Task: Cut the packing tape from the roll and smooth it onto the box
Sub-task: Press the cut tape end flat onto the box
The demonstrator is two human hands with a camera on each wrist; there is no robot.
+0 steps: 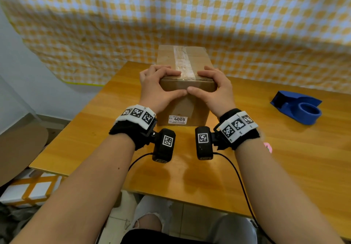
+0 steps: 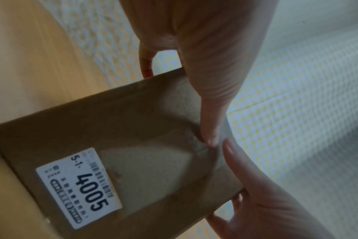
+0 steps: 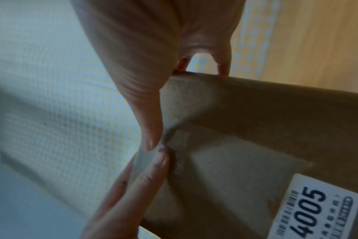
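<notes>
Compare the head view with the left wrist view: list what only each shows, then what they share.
Only the head view shows the tape strip running along the box top, the blue tape dispenser set apart on the table to the right, and both wrist cameras. Only the left wrist view shows the small tape end on the front face at the thumb tips. Both show the box, its 4005 label, and the left hand and right hand with thumbs pressed on the front face, tips meeting.
</notes>
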